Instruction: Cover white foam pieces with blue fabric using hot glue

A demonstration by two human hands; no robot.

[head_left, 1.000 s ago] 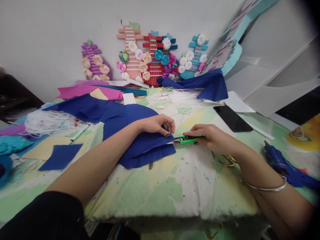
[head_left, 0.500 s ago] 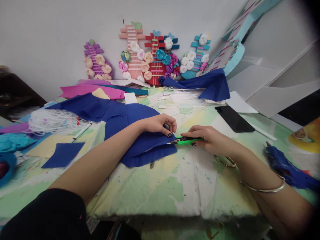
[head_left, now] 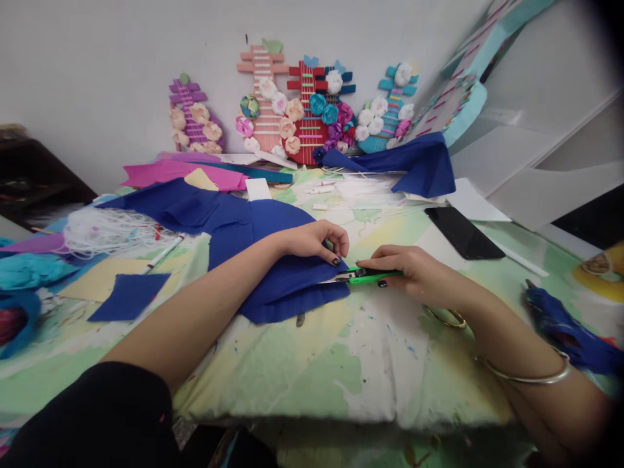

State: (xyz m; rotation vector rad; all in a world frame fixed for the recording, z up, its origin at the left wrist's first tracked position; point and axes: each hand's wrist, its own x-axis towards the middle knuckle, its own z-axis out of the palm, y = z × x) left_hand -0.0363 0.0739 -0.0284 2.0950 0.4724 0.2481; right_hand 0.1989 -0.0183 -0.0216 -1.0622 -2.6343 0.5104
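Note:
A large piece of dark blue cloth (head_left: 273, 231) lies spread over the middle of the table, slit near its right end into an upper part and a lower strip. My left hand (head_left: 319, 242) rests over the upper part, thumb and fingers closed on its right edge. In my right hand (head_left: 407, 268) are small scissors (head_left: 363, 277) with green handles, their fingers wrapped round by mine. The metal blades point left and lie in the slit of the cloth, just below my left thumb.
Several flower-decorated, lute-shaped crafts (head_left: 309, 110) lean on the wall. A black phone (head_left: 463, 232) and a blue glue gun (head_left: 568, 325) lie at right. A small blue square (head_left: 130, 296), a marker (head_left: 164, 255) and tangled white cord (head_left: 114, 231) are at left.
The scissors blades have moved further left into the cloth, with more metal showing along the slit. My left hand keeps its hold. The whole view has shifted slightly.

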